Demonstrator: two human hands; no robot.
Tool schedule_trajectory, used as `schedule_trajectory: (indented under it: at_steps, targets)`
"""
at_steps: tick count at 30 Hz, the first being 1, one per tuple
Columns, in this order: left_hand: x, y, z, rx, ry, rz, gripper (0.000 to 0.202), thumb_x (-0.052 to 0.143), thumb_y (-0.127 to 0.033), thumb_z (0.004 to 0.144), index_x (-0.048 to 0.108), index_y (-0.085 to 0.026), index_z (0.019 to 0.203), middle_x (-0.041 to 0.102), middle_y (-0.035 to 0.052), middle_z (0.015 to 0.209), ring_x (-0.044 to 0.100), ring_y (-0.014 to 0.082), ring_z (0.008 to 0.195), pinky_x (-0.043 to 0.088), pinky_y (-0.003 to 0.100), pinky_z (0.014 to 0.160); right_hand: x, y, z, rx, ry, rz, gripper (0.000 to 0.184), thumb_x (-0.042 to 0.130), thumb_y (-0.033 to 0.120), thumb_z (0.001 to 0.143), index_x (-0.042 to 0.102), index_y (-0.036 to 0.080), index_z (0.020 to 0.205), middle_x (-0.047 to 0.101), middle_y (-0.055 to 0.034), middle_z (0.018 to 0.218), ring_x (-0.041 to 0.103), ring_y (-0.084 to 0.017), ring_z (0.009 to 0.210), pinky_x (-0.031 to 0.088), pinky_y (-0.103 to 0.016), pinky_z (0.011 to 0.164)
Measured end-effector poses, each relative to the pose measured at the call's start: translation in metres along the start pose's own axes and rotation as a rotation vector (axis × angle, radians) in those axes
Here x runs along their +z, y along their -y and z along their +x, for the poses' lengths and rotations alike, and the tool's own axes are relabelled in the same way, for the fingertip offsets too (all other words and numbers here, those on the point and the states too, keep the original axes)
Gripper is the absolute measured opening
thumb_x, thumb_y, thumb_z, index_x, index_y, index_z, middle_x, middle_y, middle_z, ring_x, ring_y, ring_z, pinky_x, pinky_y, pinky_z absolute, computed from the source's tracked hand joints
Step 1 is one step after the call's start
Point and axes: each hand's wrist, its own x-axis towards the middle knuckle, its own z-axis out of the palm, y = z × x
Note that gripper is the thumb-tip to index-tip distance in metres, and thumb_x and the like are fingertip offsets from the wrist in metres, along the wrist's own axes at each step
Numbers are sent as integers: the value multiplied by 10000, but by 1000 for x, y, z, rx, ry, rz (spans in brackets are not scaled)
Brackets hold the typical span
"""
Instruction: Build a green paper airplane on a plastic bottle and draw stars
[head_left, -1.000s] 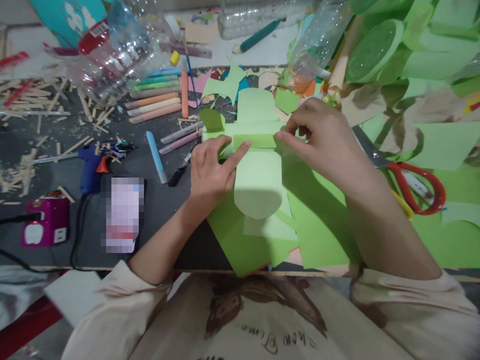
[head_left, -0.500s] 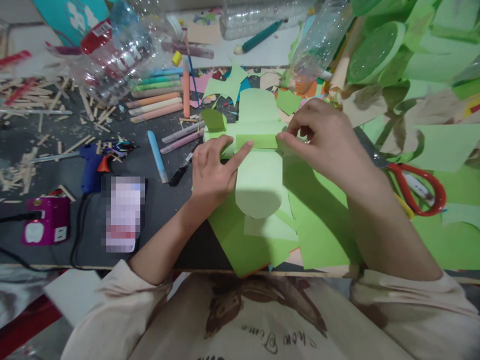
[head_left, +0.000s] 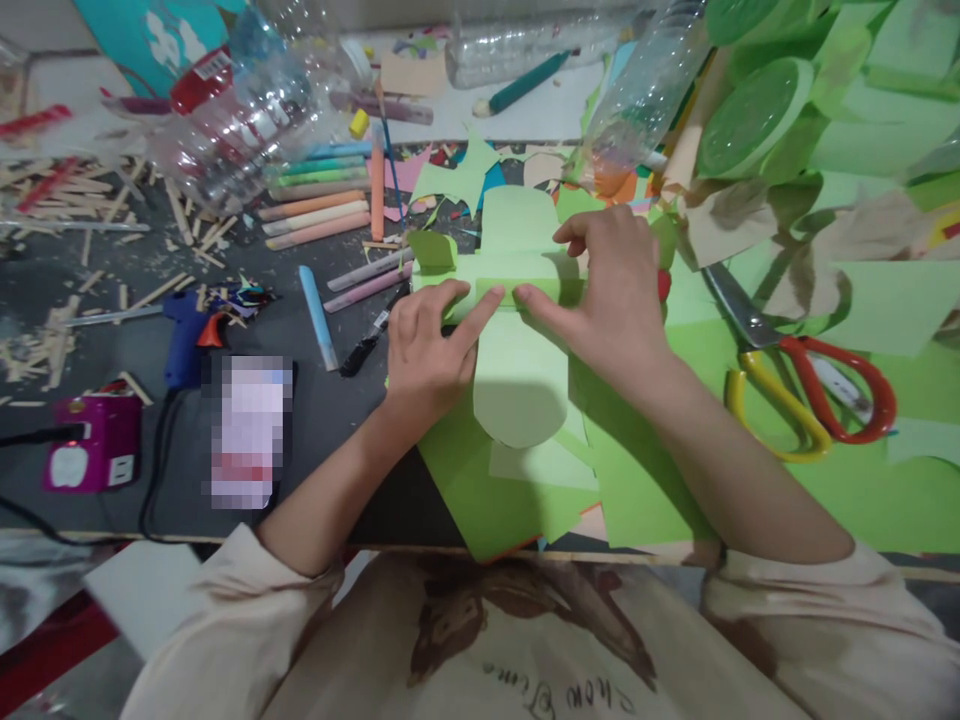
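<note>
A light-green paper airplane, with a rolled body and two rounded wings, lies over green sheets. A brighter green paper strip runs along its body between the wings. My left hand grips the body by the tail end, fingers curled over it and thumb on the strip. On the other side, my right hand holds the body, its thumb pressing the strip close to the left thumb and its fingers reaching over the far side. Part of the strip and body is hidden under the right hand.
Scissors with red and yellow handles lie at right. At left are a blue glue gun, a phone and a purple charger block. Several markers, wood sticks, plastic bottles and paper scraps lie farther back.
My right hand has shifted left along the body, bringing its thumb onto the strip near my left thumb. The scissors now show more fully. My left hand has stayed on the body.
</note>
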Motion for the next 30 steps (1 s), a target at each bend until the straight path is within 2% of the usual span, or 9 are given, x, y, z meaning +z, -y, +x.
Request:
schedule_trajectory:
  at_steps: [2, 8, 16, 19, 23, 26, 30]
  targets:
    - [0, 1, 0, 32, -25, 24, 413, 408, -227, 1024, 595, -336, 1376, 642, 96, 1271, 559, 263, 1206, 401, 402, 1060, -4, 4, 1, 39, 61, -18, 324, 629, 499, 895, 498, 292, 1108, 609, -110, 1085, 560, -353, 1076, 486, -563, 897]
    - [-1, 2, 0, 38, 2, 7, 420, 397, -215, 1027, 576, -322, 1392, 635, 102, 1284, 555, 258, 1219, 392, 402, 1075, -12, 6, 7, 132, 257, -8, 350, 580, 456, 904, 499, 287, 1200, 558, -139, 1184, 480, -412, 1237, 443, -596, 943]
    - [-1, 3, 0, 73, -45, 29, 424, 421, -207, 1016, 573, -322, 1395, 637, 95, 1271, 558, 257, 1202, 399, 393, 1051, -23, 4, 5, 69, 232, -10, 259, 545, 342, 917, 511, 306, 1171, 591, -110, 1135, 543, -352, 1130, 474, -578, 944]
    - [-1, 4, 1, 57, -11, -2, 433, 394, -214, 1020, 582, -330, 1392, 629, 96, 1283, 552, 269, 1208, 409, 416, 1039, -28, 6, 6, 76, 242, -9, 235, 537, 300, 912, 523, 301, 1147, 601, -108, 1105, 556, -343, 1095, 465, -589, 957]
    - [-2, 3, 0, 37, 35, -27, 406, 427, -252, 1016, 603, -358, 1366, 602, 97, 1315, 537, 286, 1221, 398, 455, 1047, -26, 9, 6, 99, 246, -7, 256, 544, 355, 920, 521, 303, 1170, 595, -118, 1142, 536, -367, 1145, 453, -610, 965]
    - [-1, 2, 0, 34, 15, -2, 389, 453, -256, 1011, 614, -372, 1345, 602, 92, 1304, 535, 278, 1215, 389, 451, 1052, -20, 9, 5, 113, 246, -14, 310, 561, 419, 916, 509, 303, 1198, 582, -131, 1181, 508, -389, 1190, 450, -608, 959]
    - [0, 2, 0, 50, 0, 28, 395, 426, -209, 1005, 631, -346, 1314, 618, 91, 1281, 548, 264, 1205, 415, 434, 1029, -19, 3, 5, 82, 271, 8, 328, 564, 377, 904, 500, 297, 1215, 580, -126, 1191, 520, -383, 1169, 458, -588, 936]
